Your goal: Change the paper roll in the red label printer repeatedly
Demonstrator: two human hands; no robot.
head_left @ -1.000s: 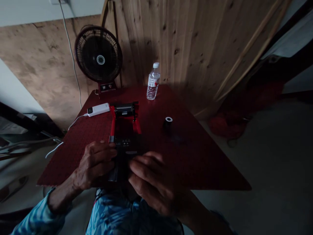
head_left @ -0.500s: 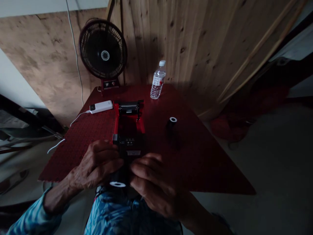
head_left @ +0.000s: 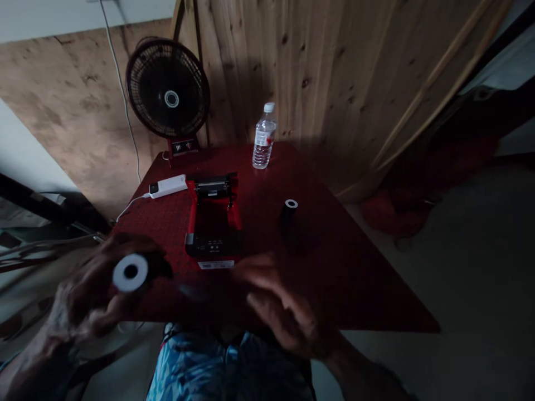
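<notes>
My left hand (head_left: 96, 284) is wrapped around a black roll with a white ring-shaped end (head_left: 131, 273), which faces me at the table's near left. My right hand (head_left: 280, 301) hovers over the near edge with its fingers stretched leftward and apart; I see nothing in it. Between the hands is a dark, blurred glint (head_left: 192, 289) that I cannot make out. In front of them a red and black label printer (head_left: 215, 245) sits with its top open. To its right a second black roll with a white ring end (head_left: 290, 209) stands upright.
A red table (head_left: 351, 278) holds everything. At the back stand a black fan (head_left: 171, 99) and a water bottle (head_left: 264, 139). Left of the printer lies a white power bank (head_left: 168, 186) with its cable plugged in. A wooden wall (head_left: 317, 72) rises behind.
My left hand has moved left, lifting the roll away from the printer's front and turning its white end toward me. My right hand has let go of the roll and spread its fingers.
</notes>
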